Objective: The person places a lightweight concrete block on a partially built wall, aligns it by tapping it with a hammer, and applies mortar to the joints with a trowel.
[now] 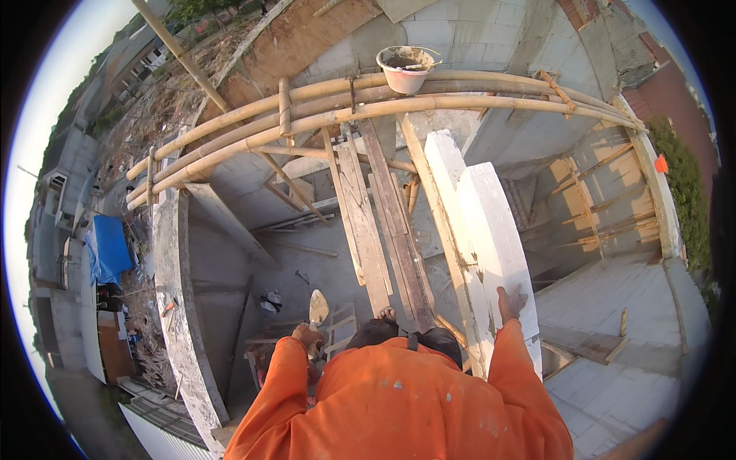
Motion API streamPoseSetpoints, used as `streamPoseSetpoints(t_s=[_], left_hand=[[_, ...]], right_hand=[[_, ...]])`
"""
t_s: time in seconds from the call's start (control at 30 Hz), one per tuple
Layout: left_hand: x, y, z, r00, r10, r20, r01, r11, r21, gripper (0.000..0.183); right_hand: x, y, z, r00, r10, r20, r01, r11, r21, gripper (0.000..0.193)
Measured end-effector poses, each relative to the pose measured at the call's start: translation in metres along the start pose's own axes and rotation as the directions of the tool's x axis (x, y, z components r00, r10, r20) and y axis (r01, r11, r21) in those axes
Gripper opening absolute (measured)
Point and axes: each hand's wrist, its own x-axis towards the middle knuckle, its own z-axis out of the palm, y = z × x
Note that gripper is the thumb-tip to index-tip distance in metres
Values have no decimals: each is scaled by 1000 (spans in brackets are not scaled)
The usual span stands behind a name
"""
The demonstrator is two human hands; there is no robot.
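Observation:
My left hand [309, 337] is closed round the handle of a trowel [318, 307], whose mortar-smeared blade points forward. It is low at the left of my body. My right hand [509, 304] rests with fingers apart on a long white lightweight block [491, 222], near its right edge. The block lies on top of a narrow wall, and another white block [442, 153] sits just beyond it. Grey mortar marks show along the blocks' left side. My sleeves are orange.
Narrow wooden planks [395, 238] run ahead from my feet, high above a lower floor. Bamboo poles [322, 115] cross in front and carry a white bucket [405, 70] of mortar. A concrete wall top [175, 284] stands at left. A drop lies right of the blocks.

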Motion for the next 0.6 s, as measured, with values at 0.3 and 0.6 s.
streamPoseSetpoints(t_s=[0.3, 0.6], left_hand=[[68, 69, -23, 992, 121, -47, -111, 978, 179, 50], [126, 179, -90, 992, 121, 22, -119, 890, 439, 65]], right_hand=[[-13, -5, -6, 999, 29, 37, -28, 999, -30, 107], [-19, -6, 1, 998, 59, -18, -61, 992, -109, 104]])
